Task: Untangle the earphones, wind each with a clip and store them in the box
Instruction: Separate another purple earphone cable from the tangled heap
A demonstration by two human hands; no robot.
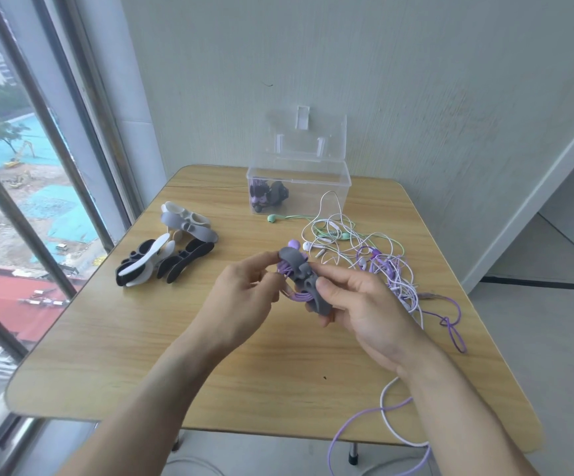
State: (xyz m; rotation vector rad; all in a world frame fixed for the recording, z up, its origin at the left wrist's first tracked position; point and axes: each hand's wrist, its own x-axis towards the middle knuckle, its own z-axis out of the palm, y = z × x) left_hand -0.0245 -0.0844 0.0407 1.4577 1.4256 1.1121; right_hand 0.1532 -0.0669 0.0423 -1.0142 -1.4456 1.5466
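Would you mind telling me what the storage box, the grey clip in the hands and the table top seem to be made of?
The storage box looks like clear hard plastic: its contents show through the glossy walls. The grey clip looks like matte soft rubber or silicone, since it curves around the purple cord, though softness is a guess. The table top shows pale wood grain, possibly laminate.

No readable text, labels, brand names, numbers or signs appear anywhere in this view. The clear plastic box (299, 187) at the far side of the counter (141, 338) carries no visible lettering, and neither do the grey clip (304, 280) or the cable clips (168, 249) lying to the left.
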